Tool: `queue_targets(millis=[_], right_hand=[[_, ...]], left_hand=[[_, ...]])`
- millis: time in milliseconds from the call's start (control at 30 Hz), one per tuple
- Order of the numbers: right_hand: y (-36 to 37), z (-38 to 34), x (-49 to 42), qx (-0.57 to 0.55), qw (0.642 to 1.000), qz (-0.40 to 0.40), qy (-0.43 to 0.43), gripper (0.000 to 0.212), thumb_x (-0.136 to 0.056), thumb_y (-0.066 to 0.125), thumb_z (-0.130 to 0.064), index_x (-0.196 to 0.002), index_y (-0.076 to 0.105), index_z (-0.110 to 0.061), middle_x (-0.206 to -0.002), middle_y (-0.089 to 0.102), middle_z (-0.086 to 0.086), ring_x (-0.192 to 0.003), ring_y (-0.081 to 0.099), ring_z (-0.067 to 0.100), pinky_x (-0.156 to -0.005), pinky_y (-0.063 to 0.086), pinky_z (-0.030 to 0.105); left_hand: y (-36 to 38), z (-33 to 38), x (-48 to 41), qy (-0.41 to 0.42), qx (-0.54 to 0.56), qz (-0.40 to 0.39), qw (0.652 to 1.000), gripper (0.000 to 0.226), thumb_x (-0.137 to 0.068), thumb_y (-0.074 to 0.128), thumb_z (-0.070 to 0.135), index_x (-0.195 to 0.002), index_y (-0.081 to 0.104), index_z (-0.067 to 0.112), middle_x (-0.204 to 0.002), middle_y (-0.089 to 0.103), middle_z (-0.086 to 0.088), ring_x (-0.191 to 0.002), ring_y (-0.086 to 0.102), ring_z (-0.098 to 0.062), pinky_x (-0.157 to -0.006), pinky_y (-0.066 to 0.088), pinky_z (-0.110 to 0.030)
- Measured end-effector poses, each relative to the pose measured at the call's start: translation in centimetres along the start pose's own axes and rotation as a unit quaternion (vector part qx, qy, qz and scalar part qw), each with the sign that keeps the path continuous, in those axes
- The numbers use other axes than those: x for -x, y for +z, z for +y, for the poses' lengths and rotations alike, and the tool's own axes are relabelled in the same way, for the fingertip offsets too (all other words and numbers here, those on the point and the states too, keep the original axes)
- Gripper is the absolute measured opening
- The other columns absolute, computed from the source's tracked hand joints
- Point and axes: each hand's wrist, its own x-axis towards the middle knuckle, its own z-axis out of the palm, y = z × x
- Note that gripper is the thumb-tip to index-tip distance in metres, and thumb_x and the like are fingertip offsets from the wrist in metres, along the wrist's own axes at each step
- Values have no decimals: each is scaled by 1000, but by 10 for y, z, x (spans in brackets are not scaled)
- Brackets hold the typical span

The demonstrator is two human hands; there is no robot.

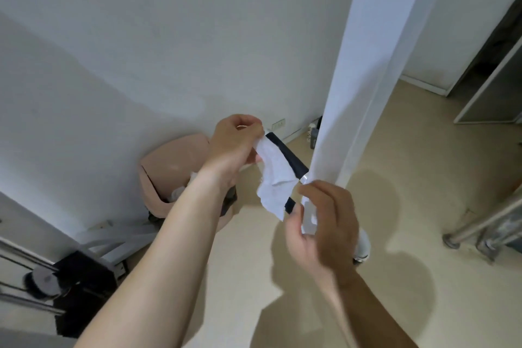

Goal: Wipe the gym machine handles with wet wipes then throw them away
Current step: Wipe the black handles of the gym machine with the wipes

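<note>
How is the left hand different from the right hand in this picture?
The left hand pinches the white wipe at the upper end of the black handle; the right hand grips the handle's lower end. The left hand is higher and nearer the wall; the right hand is lower and nearer the camera. Both are at the same slanted handle.

White wipe [273, 178], pink bin [169, 167], beige floor [409, 150]
</note>
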Motion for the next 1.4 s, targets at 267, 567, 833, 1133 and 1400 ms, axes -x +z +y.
queue_targets(millis=[267, 567, 833, 1133, 1400], right_hand=[[57, -30, -61, -1, 962, -236, 136, 71, -77, 64, -10, -144, 42, -11, -138, 46, 8, -126, 45, 28, -107, 41, 40], [88, -15, -76, 4, 949, -272, 157, 51, -83, 62, -1, -133, 55, -13, -119, 60, 7, -101, 63, 27, -83, 52, 40], [88, 16, -100, -75, 884, -259, 383, 20, -93, 48, -19, -83, 62, -9, -76, 64, 4, -70, 57, 16, -61, 44, 29], [109, 34, -111, -9, 854, -182, 487, 17, -89, 46, -20, -90, 63, -17, -84, 62, -2, -81, 58, 23, -65, 44, 30], [113, 32, -98, 114, 854, -249, 443, 40, -86, 55, -3, -123, 49, -16, -127, 52, 5, -106, 49, 24, -75, 29, 17]], left_hand=[[-21, 0, -3, 6, 53, 27, 998, 18, -90, 52, 1, -78, 61, 10, -65, 54, -4, -53, 54, -17, -49, 51, -23], [-45, -9, -23, -40, 198, -91, 975, 15, -93, 56, 3, -80, 56, 9, -72, 58, -5, -67, 68, -18, -52, 51, -19], [-33, -40, -53, 36, 72, -136, 987, 39, -86, 69, 24, -124, 63, 21, -114, 72, -3, -107, 70, -17, -88, 55, -31], [4, -92, -83, -8, 43, -139, 989, 49, -85, 80, 29, -128, 61, 17, -118, 72, -6, -101, 71, -13, -81, 52, -25], [-12, -112, -87, -68, 131, -210, 967, 20, -95, 64, 5, -113, 72, 6, -106, 77, -13, -100, 73, -30, -86, 59, -41]])
